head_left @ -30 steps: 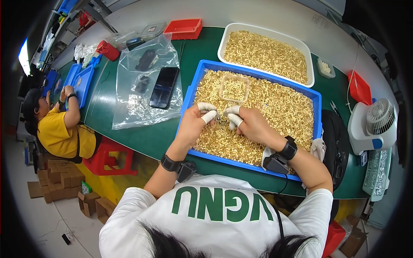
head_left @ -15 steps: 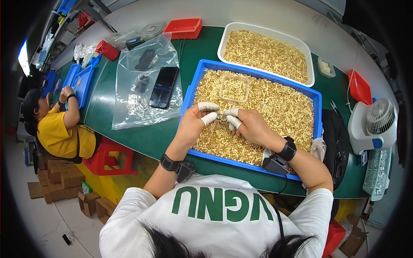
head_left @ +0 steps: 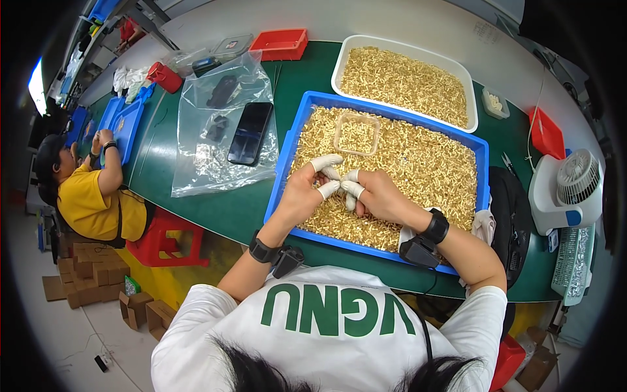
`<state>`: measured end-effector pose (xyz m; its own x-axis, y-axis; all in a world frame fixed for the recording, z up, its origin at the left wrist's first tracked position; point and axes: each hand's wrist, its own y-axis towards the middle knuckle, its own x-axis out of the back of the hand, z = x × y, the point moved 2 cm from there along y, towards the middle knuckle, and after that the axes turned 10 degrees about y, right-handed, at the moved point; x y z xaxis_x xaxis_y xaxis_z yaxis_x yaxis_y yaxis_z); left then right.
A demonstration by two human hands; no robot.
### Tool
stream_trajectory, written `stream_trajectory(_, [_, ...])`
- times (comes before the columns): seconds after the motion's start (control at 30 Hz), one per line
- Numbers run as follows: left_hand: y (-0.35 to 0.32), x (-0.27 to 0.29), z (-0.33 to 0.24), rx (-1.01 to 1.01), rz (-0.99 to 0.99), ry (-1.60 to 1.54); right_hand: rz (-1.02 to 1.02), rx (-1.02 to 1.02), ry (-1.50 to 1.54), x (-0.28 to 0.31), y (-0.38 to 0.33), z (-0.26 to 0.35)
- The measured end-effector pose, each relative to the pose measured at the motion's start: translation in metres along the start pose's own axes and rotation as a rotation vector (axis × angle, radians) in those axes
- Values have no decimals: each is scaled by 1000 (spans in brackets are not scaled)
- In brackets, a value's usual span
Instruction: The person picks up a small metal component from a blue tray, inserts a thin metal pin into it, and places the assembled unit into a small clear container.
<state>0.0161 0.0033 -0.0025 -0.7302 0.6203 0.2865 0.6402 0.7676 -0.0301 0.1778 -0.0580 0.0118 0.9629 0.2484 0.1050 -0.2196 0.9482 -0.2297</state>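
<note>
My left hand point(head_left: 307, 189) and my right hand point(head_left: 382, 194) meet fingertip to fingertip above the left half of a blue tray point(head_left: 388, 253). White finger cots cover the thumbs and several fingers of both. Each hand is closed in a pinch; whatever lies between the fingertips is hidden or too small to name. The tray is spread with many small gold-coloured metal pieces point(head_left: 431, 179), short and tube-like. Just beyond my fingers, a small clear square container point(head_left: 357, 151) rests on these pieces, with more of them inside.
Behind stands a white tub point(head_left: 337, 73) full of similar pieces. A phone point(head_left: 251, 134) lies on a clear plastic bag point(head_left: 189, 157) at left. To the right are pliers point(head_left: 509, 164), a black bag point(head_left: 511, 219) and a white fan point(head_left: 575, 186). A co-worker point(head_left: 98, 202) sits far left.
My left hand has shifted slightly right and down, its wrist turned a little, and its forefinger now stretches over the pinch. The fingertips of both hands are closer together.
</note>
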Motion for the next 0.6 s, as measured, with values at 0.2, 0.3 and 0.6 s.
stream_trajectory(0.2, [3, 7, -7, -171, -349, 635, -131, 32, 171, 11, 6, -3])
stream_trajectory(0.3, [-1, 3, -1, -260, -272, 922, -181, 28, 248, 20, 7, -5])
stream_trajectory(0.6, [-4, -5, 2, -82, -42, 986, -245, 59, 340, 27, 5, -3])
